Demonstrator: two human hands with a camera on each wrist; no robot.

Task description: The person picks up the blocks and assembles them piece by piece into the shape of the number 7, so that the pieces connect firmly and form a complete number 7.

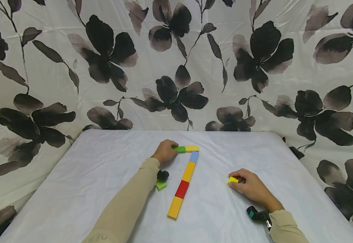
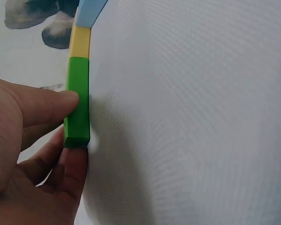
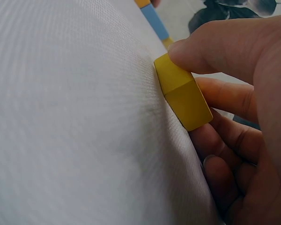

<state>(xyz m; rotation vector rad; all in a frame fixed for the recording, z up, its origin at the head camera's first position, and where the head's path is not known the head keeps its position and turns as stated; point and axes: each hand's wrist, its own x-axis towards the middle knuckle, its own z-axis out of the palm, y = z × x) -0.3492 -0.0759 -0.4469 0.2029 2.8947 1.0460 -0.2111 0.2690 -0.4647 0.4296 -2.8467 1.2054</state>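
Note:
My left hand pinches a green block between thumb and fingers at the left end of a short row. A pale yellow block touches its right end. From there a slanting line runs toward me: a blue block, a yellow block, a red block and another yellow block. On the right, apart from the line, my right hand holds a bright yellow block between thumb and fingers, low at the cloth. Its faces meet at an angle.
A light green block lies beside the left forearm, partly hidden by the black wrist camera. Another wrist camera sits on the right wrist. White cloth covers the table, with a floral curtain behind it.

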